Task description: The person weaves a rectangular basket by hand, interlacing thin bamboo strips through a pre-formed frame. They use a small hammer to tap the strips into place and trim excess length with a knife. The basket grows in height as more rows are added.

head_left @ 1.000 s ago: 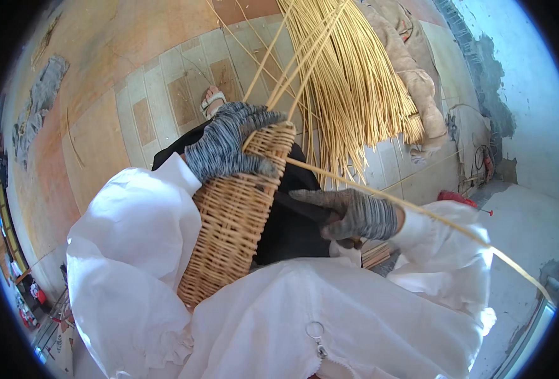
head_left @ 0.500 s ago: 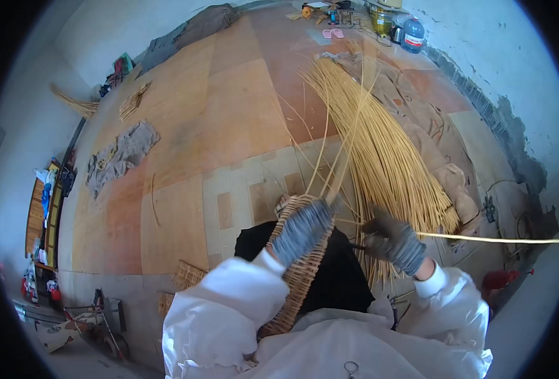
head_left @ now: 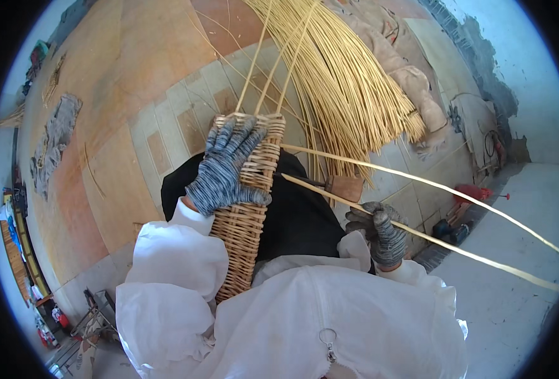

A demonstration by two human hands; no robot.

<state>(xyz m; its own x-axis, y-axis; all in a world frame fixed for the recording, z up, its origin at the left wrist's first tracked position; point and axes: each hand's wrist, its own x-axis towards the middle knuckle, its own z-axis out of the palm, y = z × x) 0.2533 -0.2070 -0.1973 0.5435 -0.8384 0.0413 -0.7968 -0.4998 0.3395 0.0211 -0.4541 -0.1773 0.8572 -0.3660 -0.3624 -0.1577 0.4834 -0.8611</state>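
Note:
A narrow woven wicker panel (head_left: 241,237) rests across my lap, over black cloth. My left hand (head_left: 225,167), in a grey striped glove, lies flat on its upper part with the fingers spread. Several pale stakes (head_left: 253,76) stick out past the panel's far end. One long peeled rod (head_left: 431,183) runs from the panel's right edge out to the right. My gloved right hand (head_left: 385,237) is closed round a second rod (head_left: 469,252), whose cut tip points at the panel. Near that tip lies a dark shaft with a brown wooden block (head_left: 344,187), apart from my right hand.
A large bundle of pale rods (head_left: 349,82) lies on the floor ahead, beside crumpled brown sacking (head_left: 412,69). A grey cloth (head_left: 55,142) is on the floor at the left. Red and dark objects (head_left: 472,192) lie by the right wall.
My view has shifted right and down. My left hand has opened flat on the panel, off the stakes. The right hand has moved nearer my body, and a second rod now shows in it.

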